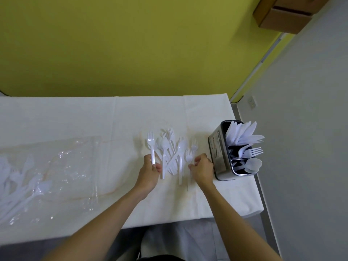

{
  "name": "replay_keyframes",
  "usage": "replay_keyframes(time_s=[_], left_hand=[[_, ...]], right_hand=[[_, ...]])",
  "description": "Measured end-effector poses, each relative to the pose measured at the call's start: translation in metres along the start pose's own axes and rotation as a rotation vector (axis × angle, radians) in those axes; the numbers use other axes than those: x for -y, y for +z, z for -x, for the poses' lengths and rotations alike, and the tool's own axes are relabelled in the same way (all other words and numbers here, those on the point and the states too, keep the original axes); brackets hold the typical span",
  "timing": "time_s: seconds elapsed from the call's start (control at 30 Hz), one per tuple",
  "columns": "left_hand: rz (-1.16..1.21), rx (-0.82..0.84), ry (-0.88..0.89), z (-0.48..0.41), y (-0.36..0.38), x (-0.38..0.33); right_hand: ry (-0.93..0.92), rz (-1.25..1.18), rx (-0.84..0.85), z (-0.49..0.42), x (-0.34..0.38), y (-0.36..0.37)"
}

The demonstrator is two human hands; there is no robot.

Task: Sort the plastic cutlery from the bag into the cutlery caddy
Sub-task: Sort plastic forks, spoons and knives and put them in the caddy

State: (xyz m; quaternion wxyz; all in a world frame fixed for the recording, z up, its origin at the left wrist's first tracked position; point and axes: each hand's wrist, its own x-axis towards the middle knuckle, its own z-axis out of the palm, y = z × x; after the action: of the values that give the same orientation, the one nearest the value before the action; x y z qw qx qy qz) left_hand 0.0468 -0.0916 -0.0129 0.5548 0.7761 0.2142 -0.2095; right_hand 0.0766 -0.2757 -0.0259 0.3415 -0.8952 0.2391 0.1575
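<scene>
Hands: left hand (150, 169) pinches glossy fork (151, 147); right hand (202, 168) on another fork (188, 157).

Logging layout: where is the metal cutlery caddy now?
Head view: the metal cutlery caddy stands near the white table's right edge, just beside the right hand.

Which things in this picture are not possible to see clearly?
All in the head view:
- Plastic bag: cut off by the left edge; its cutlery count is blurred by the film.
- Caddy: label print too small to read; compartment bottoms hidden by cutlery.
- Pile: overlapping white pieces prevent counting.
- Right hand: its grip is unclear.
</scene>
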Motion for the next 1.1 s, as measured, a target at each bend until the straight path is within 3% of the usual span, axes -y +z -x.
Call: replay_keyframes(time_s=[0.37,0.63,0.73,0.87,1.1], left_hand=[[-0.082,0.008,0.043,0.009,0.011,0.002],[0.078,-0.025,0.016,0.009,0.01,0.005],[0.08,-0.037,0.02,0.005,0.01,0.002],[0.073,0.004,0.032,-0.001,0.011,-0.007],[0.162,0.121,0.078,0.002,0.016,-0.014]], right_hand=[[-0.062,0.049,-0.005,-0.006,0.01,-0.004],[-0.099,-0.234,-0.081,-0.008,0.026,-0.017],[-0.166,-0.524,0.138,-0.005,0.037,-0.02],[-0.199,-0.613,0.329,-0.002,0.042,-0.016],[-0.238,-0.469,0.169,-0.001,0.042,0.002]])
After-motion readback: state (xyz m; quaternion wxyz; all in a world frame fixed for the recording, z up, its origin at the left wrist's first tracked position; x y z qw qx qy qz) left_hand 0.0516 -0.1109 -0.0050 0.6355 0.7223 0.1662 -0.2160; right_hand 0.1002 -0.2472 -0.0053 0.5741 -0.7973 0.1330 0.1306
